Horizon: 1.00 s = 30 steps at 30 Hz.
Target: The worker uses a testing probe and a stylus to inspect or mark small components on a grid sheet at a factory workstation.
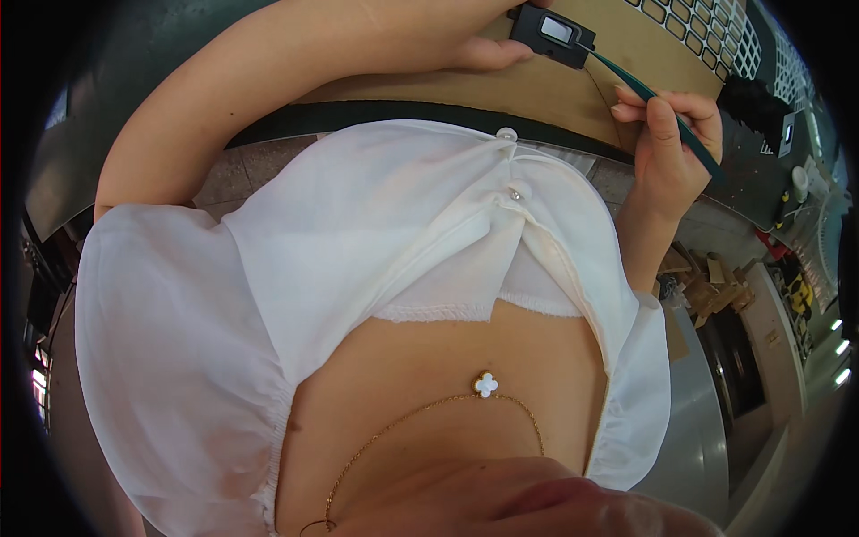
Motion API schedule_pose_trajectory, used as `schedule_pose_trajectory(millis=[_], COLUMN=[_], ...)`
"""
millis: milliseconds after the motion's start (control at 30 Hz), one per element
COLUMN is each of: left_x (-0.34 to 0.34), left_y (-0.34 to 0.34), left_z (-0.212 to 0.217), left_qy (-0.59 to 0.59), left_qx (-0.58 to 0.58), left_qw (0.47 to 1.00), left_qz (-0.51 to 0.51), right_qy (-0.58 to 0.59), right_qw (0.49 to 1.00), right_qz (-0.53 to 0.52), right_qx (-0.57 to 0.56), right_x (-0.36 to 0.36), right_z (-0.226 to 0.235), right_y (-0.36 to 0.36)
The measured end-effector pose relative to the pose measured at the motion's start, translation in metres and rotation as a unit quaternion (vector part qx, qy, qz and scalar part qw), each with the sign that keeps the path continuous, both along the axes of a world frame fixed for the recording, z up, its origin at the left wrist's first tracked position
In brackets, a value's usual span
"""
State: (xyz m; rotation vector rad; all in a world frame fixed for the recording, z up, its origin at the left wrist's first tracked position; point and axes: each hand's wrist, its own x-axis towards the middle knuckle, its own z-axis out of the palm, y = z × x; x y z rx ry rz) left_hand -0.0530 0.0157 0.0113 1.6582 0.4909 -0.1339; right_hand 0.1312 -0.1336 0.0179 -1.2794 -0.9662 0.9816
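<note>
Left hand (483, 49): closed over black box (552, 36), pinning it to board (555, 89), probably steadying it.
Right hand (667, 134): pinches green tool (644, 89), tip at box.

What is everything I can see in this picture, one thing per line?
small black box-shaped device with a pale window: one, black, on the brown board at top, under the left hand
thin dark green strip tool: one, green, running from the device down through the right hand
flat brown cardboard-like board: one, brown, across the top
white grid tray: one, white, top right corner
wooden scraps: several, tan, right edge
white blouse: one, white, centre
gold chain with white clover pendant: one, below centre
left hand: on the device
right hand: fingers closed around the strip
</note>
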Motion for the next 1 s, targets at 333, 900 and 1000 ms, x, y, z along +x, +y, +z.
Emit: schedule_pose_trajectory(millis=[333, 900, 1000], left_x=[-0.003, -0.007, -0.009], left_y=[0.0, 0.001, 0.001], left_z=[0.008, 0.008, 0.01], left_qy=[0.024, -0.047, -0.049], left_qx=[0.036, 0.206, 0.229], left_qw=[0.999, 0.977, 0.972], left_qz=[-0.008, -0.012, -0.014], right_qy=[-0.006, -0.034, -0.041], right_qw=[1.0, 0.998, 0.998], right_qz=[-0.008, -0.021, -0.009], right_qx=[-0.019, -0.045, -0.049], right_x=[-0.002, -0.008, -0.009], right_z=[0.002, 0.008, 0.009], right_y=[0.0, 0.001, 0.001])
